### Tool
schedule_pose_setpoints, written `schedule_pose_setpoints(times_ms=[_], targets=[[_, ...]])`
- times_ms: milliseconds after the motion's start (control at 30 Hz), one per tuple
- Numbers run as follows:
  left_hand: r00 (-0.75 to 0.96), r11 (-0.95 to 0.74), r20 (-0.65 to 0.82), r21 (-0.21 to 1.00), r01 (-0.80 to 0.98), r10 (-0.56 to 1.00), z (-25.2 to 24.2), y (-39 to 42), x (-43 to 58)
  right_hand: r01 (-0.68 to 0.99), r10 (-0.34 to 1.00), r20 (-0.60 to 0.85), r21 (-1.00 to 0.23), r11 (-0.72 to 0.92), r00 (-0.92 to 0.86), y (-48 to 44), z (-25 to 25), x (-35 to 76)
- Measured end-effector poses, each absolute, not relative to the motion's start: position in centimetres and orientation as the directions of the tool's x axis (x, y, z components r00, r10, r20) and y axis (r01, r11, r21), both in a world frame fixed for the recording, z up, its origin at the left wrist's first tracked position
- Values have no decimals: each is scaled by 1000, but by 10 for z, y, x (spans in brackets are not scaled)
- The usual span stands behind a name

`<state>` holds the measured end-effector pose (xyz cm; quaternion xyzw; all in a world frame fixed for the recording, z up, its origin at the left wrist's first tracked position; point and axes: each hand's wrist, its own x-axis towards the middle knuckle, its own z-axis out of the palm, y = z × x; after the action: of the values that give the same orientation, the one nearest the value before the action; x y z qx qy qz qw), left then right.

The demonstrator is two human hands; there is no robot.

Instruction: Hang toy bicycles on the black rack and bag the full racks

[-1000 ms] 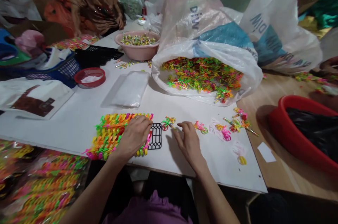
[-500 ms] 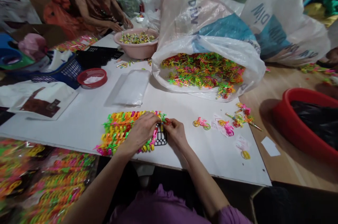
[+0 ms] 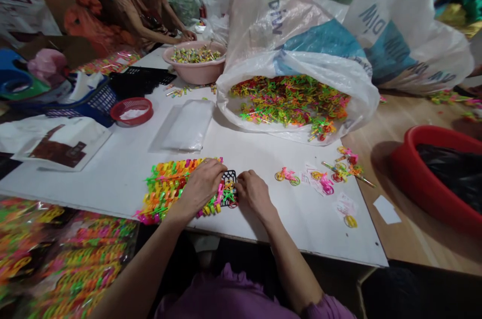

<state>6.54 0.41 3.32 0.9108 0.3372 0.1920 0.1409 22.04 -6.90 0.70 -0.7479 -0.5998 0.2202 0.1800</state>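
Note:
Rows of bright plastic toy bicycles (image 3: 165, 186) are packed side by side on a black plastic grid (image 3: 230, 175), whose right end is bare at the top. My left hand (image 3: 205, 183) lies over the rows, fingers bent round the last toys beside the bare strip. At the grid's right edge, the fingers of my right hand (image 3: 255, 192) are curled. Against their tips is a green toy bicycle (image 3: 229, 192) with a red wheel, lying over the grid; the exact grip is partly hidden. To the right lies a loose pink and yellow toy bicycle (image 3: 287, 175).
A large white sack (image 3: 259, 131) spills toy bicycles behind my hands. Clear plastic bags (image 3: 188, 126), a small red basket (image 3: 131, 111) and a pink basin (image 3: 198, 72) stand left of it. A red tub (image 3: 406, 173) is at right. Across the table sits a person (image 3: 150, 18).
The red-wheeled toy has come down from the grid's top edge to its lower part, and my right fingers have curled in. My left hand has barely moved. The other person's hands shifted right.

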Motion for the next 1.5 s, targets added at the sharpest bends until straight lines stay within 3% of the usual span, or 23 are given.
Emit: schedule_pose_setpoints(times_ms=[100, 267, 333, 400, 467, 533, 633, 767, 900, 1033, 1267, 1333, 1500], targets=[[700, -737, 260, 384, 557, 665, 34, 3, 65, 872, 994, -107, -486, -62, 11, -73, 10, 223], [698, -732, 256, 392, 558, 669, 37, 3, 66, 813, 980, -20, -562, 151, -196, -91, 0, 240], [693, -728, 257, 392, 562, 673, 38, 4, 66, 787, 991, 15, -606, 113, -131, -100, -3, 247], [692, -729, 262, 390, 562, 673, 38, 4, 66, 718, 999, 15, -696, -20, 42, -104, -2, 253], [694, -736, 269, 381, 559, 667, 37, 4, 66, 531, 966, 2, -835, -141, 260, -100, 2, 255], [696, -739, 272, 371, 562, 665, 36, 4, 67, 290, 916, -13, -947, -140, 401, -88, 5, 250], [692, -735, 270, 376, 565, 670, 36, 3, 70, 109, 929, -23, -992, -67, 369, -62, 0, 229], [683, -724, 271, 402, 561, 679, 38, 1, 74, 168, 948, -67, -978, -124, 311, -40, -24, 203], [666, -710, 277, 430, 558, 692, 37, 1, 73, 334, 955, 74, -942, -28, 288, -40, -39, 197], [662, -724, 310, 407, 557, 683, 23, 6, 70, 630, 971, 202, -773, 77, 130, -39, -41, 207], [704, -812, 409, 355, 463, 580, 6, 12, 71, 831, 992, 101, -543, 121, -78, -31, -33, 208], [712, -831, 432, 325, 450, 554, 8, 11, 71, 829, 993, 91, -547, 113, -75, -33, -34, 209], [747, -899, 500, 245, 362, 437, 7, 12, 70, 688, 978, -91, -722, 66, -190, -13, -17, 277]])
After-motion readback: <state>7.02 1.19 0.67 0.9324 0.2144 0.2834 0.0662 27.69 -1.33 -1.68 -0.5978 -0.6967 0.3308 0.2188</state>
